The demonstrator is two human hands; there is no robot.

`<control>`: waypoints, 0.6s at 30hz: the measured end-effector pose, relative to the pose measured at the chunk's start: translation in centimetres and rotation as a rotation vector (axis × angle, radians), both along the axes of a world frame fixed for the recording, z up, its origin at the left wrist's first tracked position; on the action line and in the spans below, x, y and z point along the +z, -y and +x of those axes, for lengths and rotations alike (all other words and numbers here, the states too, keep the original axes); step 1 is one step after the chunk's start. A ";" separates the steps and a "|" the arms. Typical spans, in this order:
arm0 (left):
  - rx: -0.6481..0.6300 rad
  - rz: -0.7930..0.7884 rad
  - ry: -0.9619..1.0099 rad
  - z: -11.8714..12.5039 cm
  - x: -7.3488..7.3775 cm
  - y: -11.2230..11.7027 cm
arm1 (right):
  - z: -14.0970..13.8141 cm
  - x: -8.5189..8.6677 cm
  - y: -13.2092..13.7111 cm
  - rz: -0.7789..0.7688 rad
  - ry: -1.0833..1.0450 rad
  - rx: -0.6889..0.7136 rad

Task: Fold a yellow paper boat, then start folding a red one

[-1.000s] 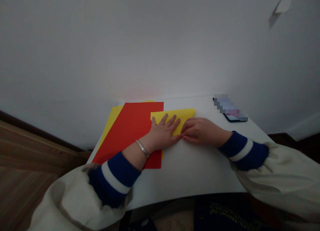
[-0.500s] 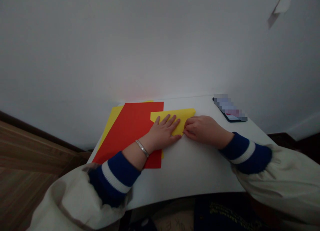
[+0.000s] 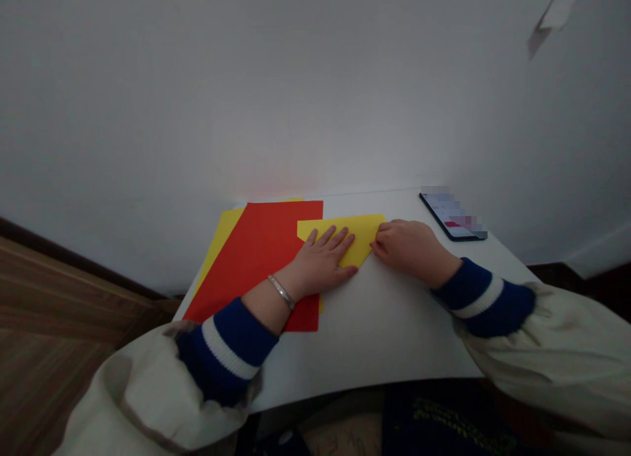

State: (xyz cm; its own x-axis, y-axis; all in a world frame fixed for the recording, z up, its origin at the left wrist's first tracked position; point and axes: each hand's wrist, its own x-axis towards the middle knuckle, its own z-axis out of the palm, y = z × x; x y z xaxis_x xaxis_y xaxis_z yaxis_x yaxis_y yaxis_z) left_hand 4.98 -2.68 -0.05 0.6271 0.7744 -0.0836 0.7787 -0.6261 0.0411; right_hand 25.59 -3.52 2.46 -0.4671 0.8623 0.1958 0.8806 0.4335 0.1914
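A folded sheet of yellow paper (image 3: 362, 236) lies on the white table, its left end overlapping a red sheet (image 3: 256, 259). My left hand (image 3: 323, 262) rests flat on the yellow paper with its fingers spread, holding it down. At the slanted right edge of that paper is my right hand (image 3: 407, 247), its fingers curled and pressed together on the edge near the upper right corner. The fingertips partly cover this edge. Under the red sheet, more yellow paper (image 3: 227, 223) shows along the left side.
A phone (image 3: 453, 214) with a lit, partly blurred screen lies at the table's back right. The white table (image 3: 384, 338) stands against a pale wall (image 3: 315, 94). Wooden panelling (image 3: 59, 311) is at the left.
My right hand has slid up and to the right along the slanted edge of the yellow paper, from its lower tip toward the upper corner. My left hand has stayed in place.
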 end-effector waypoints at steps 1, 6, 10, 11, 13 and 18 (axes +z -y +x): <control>-0.002 0.002 -0.001 0.0 0.0 0.0 | 0.1 0.0 0.0 0.005 0.008 -0.014; 0.010 0.004 -0.012 0.0 -0.1 0.2 | 0.4 -0.3 -0.3 0.018 0.006 -0.121; 0.020 -0.005 -0.013 0.0 -0.1 0.3 | 0.7 -0.4 -0.4 0.017 0.000 -0.185; 0.022 -0.007 -0.011 0.0 -0.1 0.4 | 0.7 -0.5 -0.4 0.019 0.003 -0.198; 0.023 -0.010 -0.007 0.0 -0.1 0.4 | 0.9 -0.5 -0.5 0.021 0.004 -0.208; 0.029 -0.005 -0.014 0.0 -0.1 0.4 | 0.7 -0.3 -0.7 -0.012 0.016 -0.019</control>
